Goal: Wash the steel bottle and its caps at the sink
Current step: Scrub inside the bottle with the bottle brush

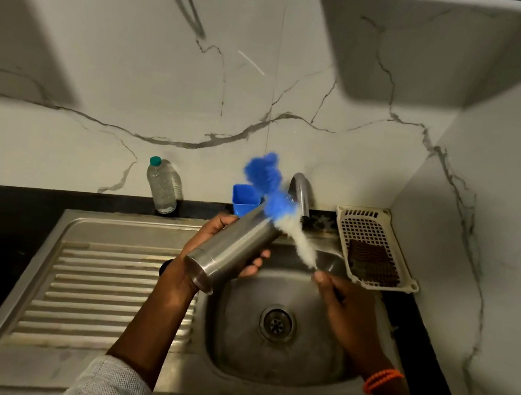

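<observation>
The left hand (pixel 206 257) grips the cylindrical steel bottle (pixel 232 248) tilted over the steel sink (pixel 119 277), mouth pointing up and away. The right hand (pixel 343 309) pinches the blue-and-white bottle brush (pixel 283 215), its blurred bristles just beside the bottle's mouth.

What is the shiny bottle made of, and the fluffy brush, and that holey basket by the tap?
The cylindrical silver bottle in the left hand looks like brushed steel: grey with soft reflections. The blue-and-white bottle brush, held by the right hand, seems to have plastic bristles, though blurred. The cream perforated basket looks like moulded matte plastic, with its even grid of holes.
</observation>
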